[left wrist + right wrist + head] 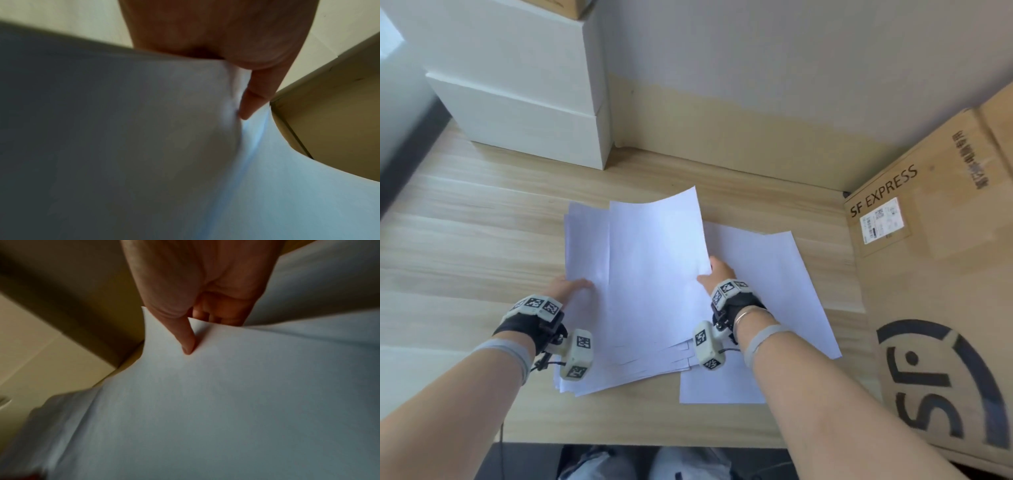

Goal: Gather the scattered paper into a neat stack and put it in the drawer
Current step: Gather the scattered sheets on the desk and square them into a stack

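A fanned stack of white paper (650, 274) lies on the wooden desk (465, 222), its top sheets lifted and curling at the far end. My left hand (571, 286) holds the stack's left edge. In the left wrist view the left hand's thumb (255, 97) lies on top, and the paper (144, 146) hides the fingers. My right hand (717, 272) pinches the right edge of the raised sheets. Its thumb (186, 340) presses the paper (226, 402) from above, with fingers curled beneath. Loose sheets (767, 274) lie to the right, and another sheet (722, 383) lies near the front edge. No drawer is in sight.
Two white boxes (524, 102) are stacked at the back left against the wall. A large cardboard box marked SF EXPRESS (935, 257) fills the right side, close to the loose sheets. Bare desk shows to the left of the stack.
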`<action>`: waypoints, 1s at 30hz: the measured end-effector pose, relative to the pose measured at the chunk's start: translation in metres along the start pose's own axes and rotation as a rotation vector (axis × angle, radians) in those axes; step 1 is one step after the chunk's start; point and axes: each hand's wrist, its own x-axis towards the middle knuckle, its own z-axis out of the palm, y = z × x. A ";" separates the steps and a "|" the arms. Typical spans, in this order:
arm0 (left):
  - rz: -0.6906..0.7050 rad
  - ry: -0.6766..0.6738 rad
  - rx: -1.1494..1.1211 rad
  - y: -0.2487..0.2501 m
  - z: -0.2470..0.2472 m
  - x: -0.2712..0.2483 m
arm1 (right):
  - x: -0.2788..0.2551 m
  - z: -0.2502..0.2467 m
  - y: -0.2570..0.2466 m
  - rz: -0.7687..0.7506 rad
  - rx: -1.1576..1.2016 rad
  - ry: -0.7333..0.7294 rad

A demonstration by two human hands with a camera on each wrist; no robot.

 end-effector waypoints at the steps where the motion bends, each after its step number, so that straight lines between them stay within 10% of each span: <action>1: 0.010 0.008 -0.014 0.000 0.001 -0.002 | 0.000 0.009 -0.004 -0.004 -0.026 -0.032; 13: 0.038 0.076 -0.001 -0.003 0.003 -0.002 | -0.006 0.023 -0.015 -0.032 -0.116 -0.009; 18: 0.122 0.050 -0.066 0.006 0.002 -0.002 | 0.007 -0.048 0.040 0.211 -0.157 0.307; 30: 0.093 -0.143 -0.080 0.008 0.027 0.012 | 0.019 -0.099 0.139 0.596 -0.185 0.215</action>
